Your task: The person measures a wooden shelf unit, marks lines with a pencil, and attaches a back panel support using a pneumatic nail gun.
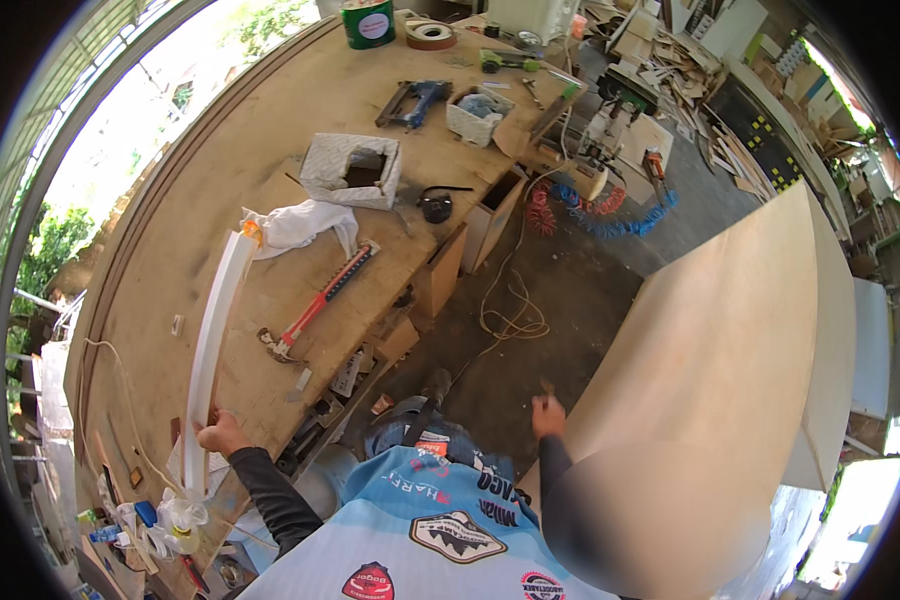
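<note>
My left hand [222, 433] is closed on the near part of a long white angled strip [213, 335], which lies along the wooden workbench. Its far end rests by a crumpled white cloth [300, 228], with a small orange piece [251, 235] at the tip. To the right of the strip lies a claw hammer [320, 300] with a red and black handle. My right hand [547, 415] hangs over the floor beside a large pale wooden panel [710, 330]. Its fingers are closed, and a small brownish thing juts from them, too small to name.
Farther along the bench [260, 130] sit a white padded box [320, 165], a black tape measure [436, 205], a blue nail gun [416, 102], a small bin [475, 118] and a green can [368, 24]. A pale cord [515, 325] and coiled hoses [620, 215] lie beyond the floor gap.
</note>
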Demonstrator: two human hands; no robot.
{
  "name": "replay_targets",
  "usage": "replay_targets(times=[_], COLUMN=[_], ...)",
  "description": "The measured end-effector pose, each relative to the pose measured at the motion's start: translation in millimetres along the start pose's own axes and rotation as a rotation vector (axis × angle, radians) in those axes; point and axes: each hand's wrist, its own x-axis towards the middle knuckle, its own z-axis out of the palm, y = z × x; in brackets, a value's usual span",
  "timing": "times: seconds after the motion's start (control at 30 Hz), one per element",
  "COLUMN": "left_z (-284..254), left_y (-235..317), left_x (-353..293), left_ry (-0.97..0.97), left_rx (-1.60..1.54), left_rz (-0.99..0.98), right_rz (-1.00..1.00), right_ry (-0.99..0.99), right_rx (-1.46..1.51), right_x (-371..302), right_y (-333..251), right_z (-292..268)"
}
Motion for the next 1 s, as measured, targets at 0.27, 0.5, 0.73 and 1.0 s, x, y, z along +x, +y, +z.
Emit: replay_targets(times=[0.27, 0.5, 0.73, 1.0], left_z=[36, 51, 57, 172], left_y=[-46, -65, -85, -138], left_x=[-40, -5, -50, -222], left_ry=[0.113, 0.144, 0.161, 0.318], left_rx=[0.312, -0.151, 0.426, 1.269], left_rz=[0.264, -0.143, -0.081, 0.488], right_rz=[-0.939, -1.010, -0.794, 0.214], right_ry=[-0.218, -0.423, -0.175, 0.351], right_rx=[0.001, 0.298, 0.089, 0.031], right_x=[125, 101, 124, 114], right_y=[-333, -374, -215, 39], right_z=[55, 141, 42, -35])
